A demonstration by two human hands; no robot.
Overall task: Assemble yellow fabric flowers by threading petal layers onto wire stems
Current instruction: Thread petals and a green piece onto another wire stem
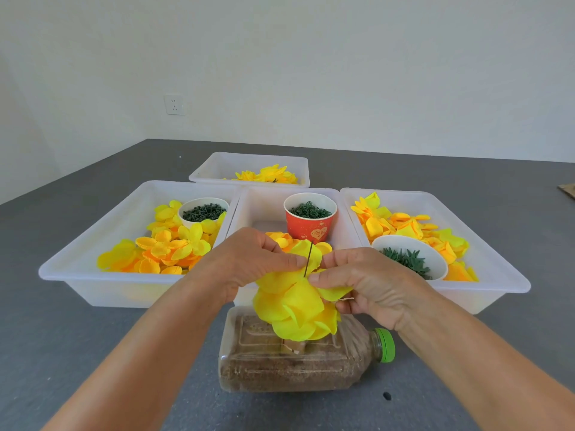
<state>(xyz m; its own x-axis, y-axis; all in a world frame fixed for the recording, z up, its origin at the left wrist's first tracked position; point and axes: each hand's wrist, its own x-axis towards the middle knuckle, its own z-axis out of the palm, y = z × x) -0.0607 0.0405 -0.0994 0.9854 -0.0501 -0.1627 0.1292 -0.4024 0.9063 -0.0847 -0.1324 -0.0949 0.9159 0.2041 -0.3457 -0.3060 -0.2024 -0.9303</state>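
A thin dark wire stem (308,259) stands upright through a stack of bright yellow petal layers (295,309), above a sand-filled plastic bottle (295,365) lying on its side. My left hand (249,259) pinches the top petal layer on the left of the wire. My right hand (361,281) pinches the same layer on the right, thumb and forefinger close to the wire. The wire's lower part is hidden by the petals.
Three white trays stand behind: the left tray (77,269) with yellow petals and a white cup of green parts (203,211), the middle tray (261,206) with a red cup (309,227), the right tray (497,275) with petals and a white bowl (407,259). A far tray (217,164) holds flowers.
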